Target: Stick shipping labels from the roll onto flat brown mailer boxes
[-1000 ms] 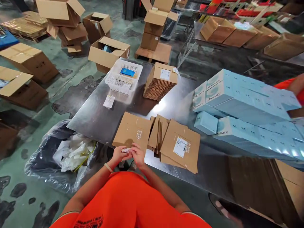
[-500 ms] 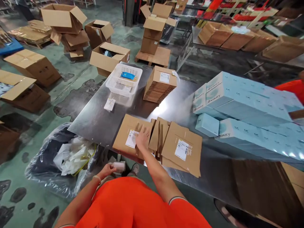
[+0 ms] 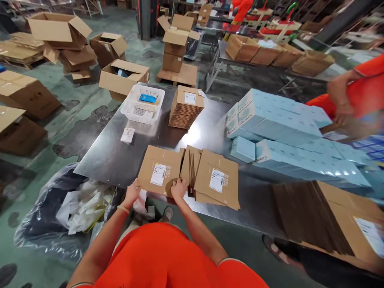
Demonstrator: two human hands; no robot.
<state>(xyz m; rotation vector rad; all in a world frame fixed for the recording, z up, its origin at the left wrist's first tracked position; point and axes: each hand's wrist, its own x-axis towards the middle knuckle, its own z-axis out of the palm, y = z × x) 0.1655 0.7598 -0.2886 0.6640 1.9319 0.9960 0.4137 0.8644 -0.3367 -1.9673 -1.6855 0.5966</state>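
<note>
Gripping the near edge of a flat brown cardboard mailer bearing a white label [image 3: 160, 171], a person in an orange shirt works at the front edge of a steel counter [image 3: 114, 154]. The left hand [image 3: 132, 193] sits at the mailer's near left corner, fingers curled round the edge; the right hand [image 3: 179, 188] rests at its near right corner, fingers pressed down on the cardboard. A second earlier both hands were held together below the counter's edge on a small white item, and half a second ago the right hand was flat on the label while the left held a small white roll low down. That roll is no longer seen in either hand, and the label now lies smooth on the mailer, so the labelling of this piece looks finished. Just to the right lie a few upright flat mailers [image 3: 191, 170] and another labelled mailer [image 3: 217, 180]. Farther back stand a white plastic basket [image 3: 143, 105] and a stack of folded cardboard [image 3: 186, 107], with pale blue boxes [image 3: 279, 120] along the right side. A co-worker's orange sleeve [image 3: 366, 86] shows at the far right.
</note>
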